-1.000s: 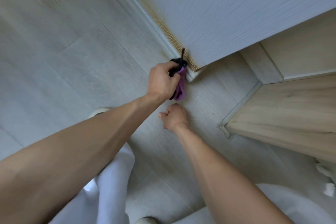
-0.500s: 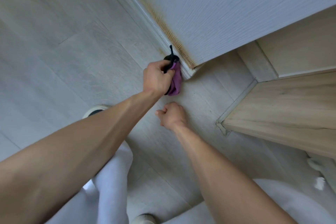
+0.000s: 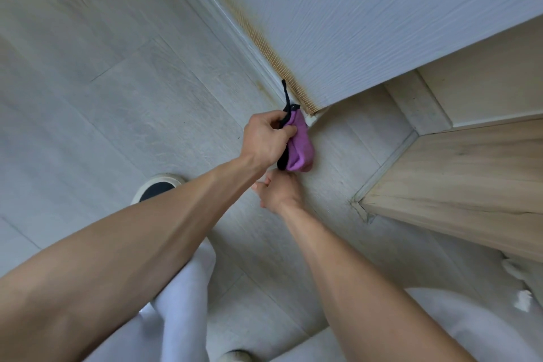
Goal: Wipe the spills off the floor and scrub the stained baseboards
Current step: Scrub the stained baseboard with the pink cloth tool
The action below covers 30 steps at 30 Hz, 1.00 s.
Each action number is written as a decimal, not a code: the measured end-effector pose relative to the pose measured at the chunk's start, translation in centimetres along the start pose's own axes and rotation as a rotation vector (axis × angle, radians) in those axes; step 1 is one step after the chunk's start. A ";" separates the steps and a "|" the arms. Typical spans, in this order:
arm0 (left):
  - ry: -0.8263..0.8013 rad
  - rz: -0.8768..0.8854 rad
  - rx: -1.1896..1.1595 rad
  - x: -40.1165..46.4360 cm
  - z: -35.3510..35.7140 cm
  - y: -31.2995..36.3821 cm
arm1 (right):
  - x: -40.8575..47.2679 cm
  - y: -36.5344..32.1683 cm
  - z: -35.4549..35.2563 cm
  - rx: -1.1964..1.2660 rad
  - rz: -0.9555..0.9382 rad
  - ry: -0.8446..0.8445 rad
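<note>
Taking the baseboard (image 3: 235, 29) as the landmark and reading from the left: well out from it on the pale floor (image 3: 97, 91) stands a shoe (image 3: 157, 189), its front hidden under the forearm, with white trouser legs (image 3: 182, 297) below.

Next comes the left hand (image 3: 266, 138), fingers curled tight round a purple cloth (image 3: 299, 145) with black edging; a black loop (image 3: 284, 90) sticks up from it across the baseboard. Over the last second this hand has kept to the baseboard's near end, at the corner where the white wall panel (image 3: 367, 15) stops, making only short shifts there, and the cloth's upper tip now touches the very end of the moulding. That suggests a small back-and-forth scrub on one spot, not a sweep along the run. The brown-orange stain (image 3: 249, 29) above the baseboard runs far up and away from the hand, so by my reading most of the scrubbing is yet to do.

Just on the floor side of the cloth, the right hand (image 3: 279, 192) has stayed put, loosely fisted and apparently empty, though its fingertips are turned away and a small object inside cannot be ruled out.

Hidden or unclear: the cloth's working face, so any lifted dirt cannot be judged; whether faint floor marks by the baseboard are spills; and white scraps (image 3: 523, 300) at the far right, too blurred to identify beside the wooden step (image 3: 470, 179).
</note>
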State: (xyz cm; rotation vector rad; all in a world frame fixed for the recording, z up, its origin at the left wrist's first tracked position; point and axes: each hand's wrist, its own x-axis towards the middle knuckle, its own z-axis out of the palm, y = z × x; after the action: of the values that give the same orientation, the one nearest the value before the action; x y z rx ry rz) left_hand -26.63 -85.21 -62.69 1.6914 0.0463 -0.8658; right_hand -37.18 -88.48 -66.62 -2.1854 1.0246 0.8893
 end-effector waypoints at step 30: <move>0.179 -0.136 -0.187 2.7 -7.7 1.8 | -0.2 0.3 -0.2 0.083 0.034 0.035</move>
State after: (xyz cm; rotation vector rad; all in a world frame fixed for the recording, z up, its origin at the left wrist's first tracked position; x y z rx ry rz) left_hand -19.94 -80.30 -62.35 1.5987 0.3573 -0.7822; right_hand -37.51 -88.73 -66.36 -2.1269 1.0983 0.8117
